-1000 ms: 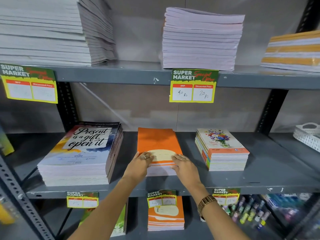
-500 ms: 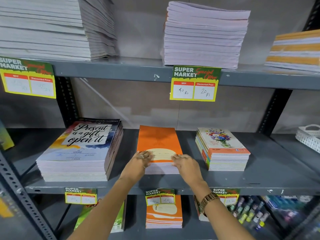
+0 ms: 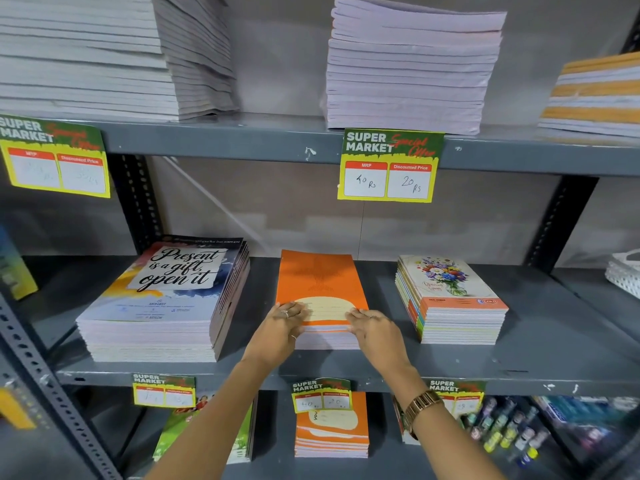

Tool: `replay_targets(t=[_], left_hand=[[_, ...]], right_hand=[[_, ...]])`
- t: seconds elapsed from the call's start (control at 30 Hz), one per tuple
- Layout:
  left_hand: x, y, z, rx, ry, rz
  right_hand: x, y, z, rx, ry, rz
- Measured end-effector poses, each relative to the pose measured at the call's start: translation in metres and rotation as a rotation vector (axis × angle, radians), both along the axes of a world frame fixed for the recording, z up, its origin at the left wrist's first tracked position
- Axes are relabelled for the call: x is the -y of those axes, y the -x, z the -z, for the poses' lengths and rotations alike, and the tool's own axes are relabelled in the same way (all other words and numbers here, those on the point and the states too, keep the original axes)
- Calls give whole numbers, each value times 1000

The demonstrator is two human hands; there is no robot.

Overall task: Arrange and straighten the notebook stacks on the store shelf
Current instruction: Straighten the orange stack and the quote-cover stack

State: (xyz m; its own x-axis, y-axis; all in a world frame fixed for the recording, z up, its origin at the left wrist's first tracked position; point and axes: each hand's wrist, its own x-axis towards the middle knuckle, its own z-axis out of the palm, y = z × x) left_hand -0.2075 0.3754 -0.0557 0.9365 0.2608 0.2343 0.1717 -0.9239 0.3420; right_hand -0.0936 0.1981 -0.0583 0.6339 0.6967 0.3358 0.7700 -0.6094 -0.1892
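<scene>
Orange notebook stack (image 3: pixel 320 285) lies in the middle of the grey middle shelf (image 3: pixel 540 362), its front end close to the shelf's front edge and its length running back toward the wall. Its top cover carries a cream label patch near the front. Both hands clasp the stack's front corners: the left hand (image 3: pixel 280 334) is curled around the front left corner, fingers (image 3: pixel 294 311) laid on the cover and thumb against the page edges, while the right hand (image 3: pixel 375 336) grips the front right corner the same way, fingertips (image 3: pixel 356 315) on the cream patch. A watch (image 3: pixel 420 407) sits on the right wrist.

Toward the shelf's left end, a taller stack with the cover "Present is a gift, open it" (image 3: pixel 166 299) sits apart from the orange one. Toward the right end, a floral-cover stack (image 3: pixel 450 299) stands at a similar gap. A white basket (image 3: pixel 625 275) shows at the far right edge.

On the upper shelf (image 3: pixel 221 142), pale stacks (image 3: pixel 410 67) rest above, and a price tag (image 3: pixel 389 166) reading 40 Rs and 20 Rs hangs from its front edge. Below the middle shelf, another orange stack (image 3: pixel 332 433) lies on the lower level, behind a small price tag (image 3: pixel 320 396).
</scene>
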Motion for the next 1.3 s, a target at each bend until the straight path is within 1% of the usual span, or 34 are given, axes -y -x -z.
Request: replay_targets(t=[0.1,0.17,0.23,0.3,0.4,0.5,0.67,0.9,1.17,1.3], left_hand=[[5,4,1,61,123,-26],[10,9,0,141,292,-116],[14,13,-1,190,513,-244],[18,14,0,189,645,-326],[23,15,1,209,714,-374],[25,16,-2,245,734,-377],[26,18,-5,244,759,-359],[29,20,-7,239,740,-382],[35,21,-7,233,779,-412],[42,21,-6,289,824,-442]], right_hand=[[2,4,1,-217,-251,63],[5,6,6,-384,-379,169],[7,6,12,-539,-458,256],[7,7,20,-620,-496,252],[8,13,26,-627,-557,228],[8,18,26,-606,-605,209],[10,20,25,-547,-577,204],[14,20,25,-493,-557,201],[13,20,25,-540,-514,206],[6,24,23,-620,-592,198]])
